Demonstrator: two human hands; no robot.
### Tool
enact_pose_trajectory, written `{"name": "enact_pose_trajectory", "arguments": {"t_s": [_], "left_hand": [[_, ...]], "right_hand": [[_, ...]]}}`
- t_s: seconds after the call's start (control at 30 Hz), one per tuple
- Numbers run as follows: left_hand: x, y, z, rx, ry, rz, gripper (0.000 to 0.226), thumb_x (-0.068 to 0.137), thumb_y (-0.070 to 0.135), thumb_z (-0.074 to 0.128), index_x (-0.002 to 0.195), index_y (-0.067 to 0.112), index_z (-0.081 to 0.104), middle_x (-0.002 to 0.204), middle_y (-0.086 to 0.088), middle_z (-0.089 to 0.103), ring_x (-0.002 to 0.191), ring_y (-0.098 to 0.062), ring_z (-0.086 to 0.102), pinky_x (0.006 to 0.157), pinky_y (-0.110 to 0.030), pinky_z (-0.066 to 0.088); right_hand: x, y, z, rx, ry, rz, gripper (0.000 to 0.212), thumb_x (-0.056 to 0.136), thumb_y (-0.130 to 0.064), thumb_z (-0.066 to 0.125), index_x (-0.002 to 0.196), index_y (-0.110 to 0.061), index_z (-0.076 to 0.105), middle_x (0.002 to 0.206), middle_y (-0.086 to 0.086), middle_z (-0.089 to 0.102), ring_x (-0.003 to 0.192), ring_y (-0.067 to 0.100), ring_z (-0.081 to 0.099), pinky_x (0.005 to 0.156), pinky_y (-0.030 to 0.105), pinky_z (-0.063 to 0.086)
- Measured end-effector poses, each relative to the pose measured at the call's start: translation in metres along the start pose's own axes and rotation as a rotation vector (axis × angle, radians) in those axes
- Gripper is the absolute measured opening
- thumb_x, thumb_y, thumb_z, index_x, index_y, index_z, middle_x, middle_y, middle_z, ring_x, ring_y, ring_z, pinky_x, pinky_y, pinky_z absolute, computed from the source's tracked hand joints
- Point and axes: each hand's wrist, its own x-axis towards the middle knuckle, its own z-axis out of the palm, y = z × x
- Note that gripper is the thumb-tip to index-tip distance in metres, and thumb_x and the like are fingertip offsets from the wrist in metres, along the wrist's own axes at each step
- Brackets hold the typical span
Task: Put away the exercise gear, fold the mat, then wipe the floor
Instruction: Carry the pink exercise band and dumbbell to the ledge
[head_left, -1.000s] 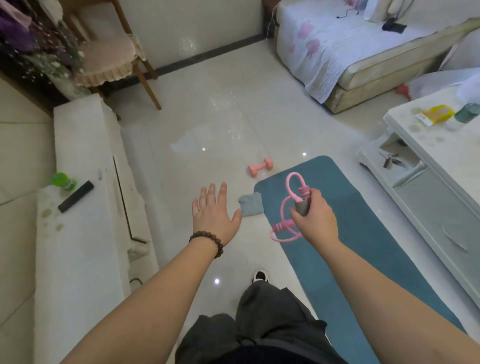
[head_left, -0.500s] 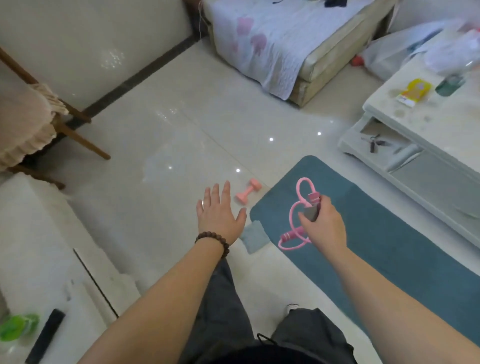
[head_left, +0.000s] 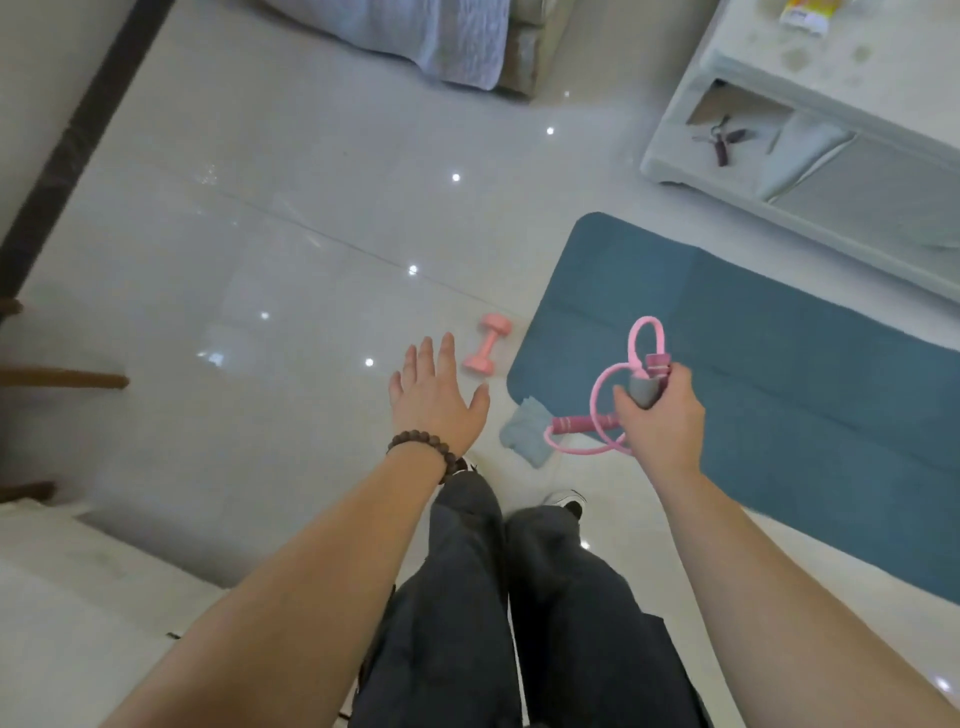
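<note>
Your right hand (head_left: 660, 415) grips the grey handle of the pink resistance band (head_left: 618, 395) above the near corner of the blue mat (head_left: 769, 374). Your left hand (head_left: 434, 400) hovers spread, holding nothing, left of the mat. 1 pink dumbbell (head_left: 487, 349) lies just beside the mat's corner; a grey cloth (head_left: 524, 434) touches its edge.

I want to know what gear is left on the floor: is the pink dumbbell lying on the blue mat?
No, the pink dumbbell lies on the bare tile floor, just off the left edge of the blue mat.
</note>
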Motion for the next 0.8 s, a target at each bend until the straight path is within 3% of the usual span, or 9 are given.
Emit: {"name": "enact_pose_trajectory", "arguments": {"t_s": [0.27, 0.43, 0.63, 0.8], "left_hand": [[0.095, -0.020, 0.116, -0.040, -0.067, -0.039, 0.075, 0.095, 0.049, 0.041, 0.154, 0.020, 0.006, 0.162, -0.006, 0.011, 0.149, -0.024, 0.006, 0.119, -0.044, 0.010], [0.178, -0.030, 0.233, -0.057, -0.061, -0.018, 0.076, 0.094, 0.048, 0.043, 0.154, 0.017, 0.007, 0.160, -0.005, 0.017, 0.148, -0.023, 0.011, 0.120, -0.044, 0.013], [0.295, -0.049, 0.381, -0.132, -0.026, -0.087, 0.081, 0.090, 0.052, 0.049, 0.153, 0.013, 0.015, 0.156, -0.006, 0.027, 0.144, -0.023, 0.022, 0.117, -0.044, 0.018], [0.375, -0.062, 0.441, -0.134, -0.006, -0.101, 0.089, 0.086, 0.060, 0.055, 0.151, 0.011, 0.019, 0.151, -0.006, 0.034, 0.138, -0.023, 0.034, 0.113, -0.041, 0.028]], "right_hand": [[0.080, 0.051, 0.098, 0.021, -0.032, 0.002, 0.040, 0.078, -0.021, 0.068, 0.115, -0.021, 0.051, 0.090, -0.004, 0.060, 0.084, 0.023, 0.058, 0.070, 0.034, 0.047], [0.150, 0.119, 0.176, -0.007, -0.072, -0.031, 0.037, 0.079, -0.021, 0.069, 0.108, -0.025, 0.049, 0.084, -0.011, 0.056, 0.081, 0.022, 0.056, 0.070, 0.034, 0.046], [0.232, 0.217, 0.272, -0.119, -0.141, -0.071, 0.036, 0.076, -0.026, 0.071, 0.104, -0.028, 0.047, 0.084, -0.006, 0.060, 0.074, 0.027, 0.061, 0.067, 0.038, 0.050], [0.280, 0.263, 0.319, -0.191, -0.168, -0.086, 0.041, 0.077, -0.027, 0.071, 0.112, -0.029, 0.049, 0.086, -0.006, 0.060, 0.076, 0.026, 0.058, 0.065, 0.037, 0.047]]}}
